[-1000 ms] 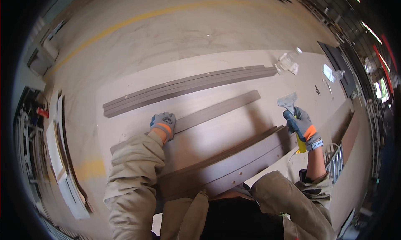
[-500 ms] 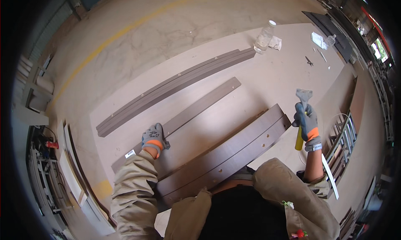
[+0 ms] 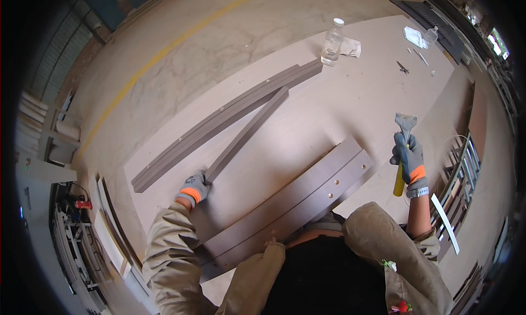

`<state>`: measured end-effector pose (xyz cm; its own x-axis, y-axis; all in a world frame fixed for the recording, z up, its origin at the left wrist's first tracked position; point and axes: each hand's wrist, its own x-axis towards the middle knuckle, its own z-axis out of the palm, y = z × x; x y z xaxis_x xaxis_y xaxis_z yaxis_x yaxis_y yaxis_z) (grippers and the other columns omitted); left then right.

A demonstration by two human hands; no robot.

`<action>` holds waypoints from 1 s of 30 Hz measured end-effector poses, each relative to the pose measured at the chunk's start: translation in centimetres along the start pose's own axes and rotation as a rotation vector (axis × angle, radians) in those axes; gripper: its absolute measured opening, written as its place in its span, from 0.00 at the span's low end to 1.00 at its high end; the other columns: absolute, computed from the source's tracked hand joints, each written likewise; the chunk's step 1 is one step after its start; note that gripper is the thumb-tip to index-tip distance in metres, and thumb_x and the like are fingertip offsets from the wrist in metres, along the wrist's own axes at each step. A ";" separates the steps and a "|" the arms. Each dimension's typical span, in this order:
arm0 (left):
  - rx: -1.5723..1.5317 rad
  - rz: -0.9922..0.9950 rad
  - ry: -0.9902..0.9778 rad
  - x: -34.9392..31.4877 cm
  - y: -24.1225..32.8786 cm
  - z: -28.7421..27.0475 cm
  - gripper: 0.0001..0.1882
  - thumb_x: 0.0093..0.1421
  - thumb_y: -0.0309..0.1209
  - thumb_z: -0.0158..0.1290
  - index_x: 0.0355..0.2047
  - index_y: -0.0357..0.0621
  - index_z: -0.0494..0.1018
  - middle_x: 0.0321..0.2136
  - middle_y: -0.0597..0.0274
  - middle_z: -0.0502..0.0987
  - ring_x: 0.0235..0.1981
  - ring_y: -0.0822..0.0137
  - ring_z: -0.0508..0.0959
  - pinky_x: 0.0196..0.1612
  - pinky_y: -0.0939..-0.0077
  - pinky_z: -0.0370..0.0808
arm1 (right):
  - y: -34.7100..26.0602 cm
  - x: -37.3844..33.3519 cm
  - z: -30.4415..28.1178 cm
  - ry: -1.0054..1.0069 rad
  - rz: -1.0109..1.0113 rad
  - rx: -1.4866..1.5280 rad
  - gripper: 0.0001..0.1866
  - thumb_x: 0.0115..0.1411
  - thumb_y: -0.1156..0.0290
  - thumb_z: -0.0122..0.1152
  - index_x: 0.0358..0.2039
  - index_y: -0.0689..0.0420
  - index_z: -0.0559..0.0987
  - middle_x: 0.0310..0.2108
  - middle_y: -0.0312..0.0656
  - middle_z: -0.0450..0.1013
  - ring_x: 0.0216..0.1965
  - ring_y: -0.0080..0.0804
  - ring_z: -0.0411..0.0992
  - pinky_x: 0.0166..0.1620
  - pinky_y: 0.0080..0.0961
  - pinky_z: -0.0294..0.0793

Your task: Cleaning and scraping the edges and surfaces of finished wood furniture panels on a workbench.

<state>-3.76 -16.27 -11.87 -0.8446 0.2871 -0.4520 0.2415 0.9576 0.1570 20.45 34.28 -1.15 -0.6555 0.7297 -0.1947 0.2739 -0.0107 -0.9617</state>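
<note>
My left hand [image 3: 194, 188], in a grey glove with an orange cuff, grips the near end of a narrow brown strip [image 3: 247, 135]. This strip lies slanted over the pale worktop, its far end close to a row of long brown strips [image 3: 219, 116] laid side by side. Closed around a scraper [image 3: 405, 123], my gloved right hand [image 3: 407, 157] is held off to the right, with the wide grey blade up and the yellow handle below. Between my arms, close to my body, are wide brown boards [image 3: 290, 205] with round holes along one edge.
A clear bottle [image 3: 331, 43] stands at the far edge of the worktop [image 3: 378, 84] beside a crumpled cloth [image 3: 350, 47]. Small tools [image 3: 402, 67] lie at the far right. Long panels [image 3: 104, 227] lean at left; a metal rack [image 3: 463, 178] stands at right.
The narrow strip has swung to a steeper slant and turned onto its edge, as my left hand shifted slightly left. The right hand still holds the scraper. The whole view has shifted a little.
</note>
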 end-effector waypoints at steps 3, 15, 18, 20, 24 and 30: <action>0.031 -0.021 -0.020 0.1 -0.3 0.0 0.21 0.51 0.39 0.54 0.44 0.42 0.68 0.36 0.45 0.76 0.40 0.46 0.74 0.44 0.61 0.70 | 0.4 0.8 0.3 -0.006 0.014 -0.004 0.14 0.57 0.59 0.59 0.32 0.56 0.71 0.18 0.32 0.64 0.17 0.18 0.63 0.20 0.17 0.67; -0.418 -0.040 0.171 -5.4 3.0 -2.5 0.13 0.58 0.39 0.45 0.31 0.44 0.72 0.20 0.56 0.75 0.23 0.57 0.76 0.30 0.68 0.72 | 0.0 2.4 1.4 -0.183 0.011 -0.025 0.14 0.56 0.59 0.59 0.29 0.57 0.70 0.17 0.33 0.64 0.16 0.19 0.63 0.19 0.18 0.66; -0.339 0.105 0.362 -7.1 3.7 -3.1 0.11 0.56 0.38 0.48 0.30 0.43 0.72 0.18 0.59 0.73 0.19 0.64 0.73 0.27 0.72 0.71 | -0.5 2.8 1.9 -0.195 0.071 -0.088 0.16 0.56 0.58 0.59 0.31 0.58 0.71 0.20 0.37 0.67 0.17 0.20 0.65 0.18 0.17 0.67; -0.455 0.034 0.311 -9.3 6.6 -5.8 0.12 0.51 0.37 0.55 0.28 0.41 0.72 0.18 0.57 0.73 0.21 0.62 0.73 0.28 0.72 0.71 | -1.2 2.9 2.1 -0.213 0.108 -0.166 0.23 0.57 0.49 0.55 0.35 0.59 0.72 0.25 0.42 0.71 0.16 0.22 0.66 0.18 0.16 0.67; -0.419 0.123 0.361 -14.2 10.9 -9.6 0.14 0.44 0.35 0.60 0.27 0.41 0.71 0.18 0.57 0.72 0.21 0.60 0.72 0.28 0.72 0.70 | -1.0 4.6 1.4 -0.313 0.024 0.093 0.30 0.57 0.40 0.48 0.39 0.59 0.72 0.29 0.45 0.74 0.15 0.20 0.66 0.18 0.15 0.66; 0.277 0.431 0.589 -21.1 14.9 -9.0 0.15 0.41 0.34 0.60 0.29 0.43 0.70 0.21 0.60 0.67 0.24 0.59 0.70 0.27 0.66 0.67 | -2.0 4.6 1.0 -0.617 0.249 0.607 0.30 0.59 0.39 0.42 0.42 0.55 0.70 0.31 0.46 0.75 0.12 0.15 0.63 0.16 0.11 0.65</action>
<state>13.38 -8.27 7.87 -0.7448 0.6497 0.1522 0.6511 0.7575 -0.0475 16.24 36.96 -0.33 -0.9362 0.1628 -0.3116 0.1542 -0.6063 -0.7802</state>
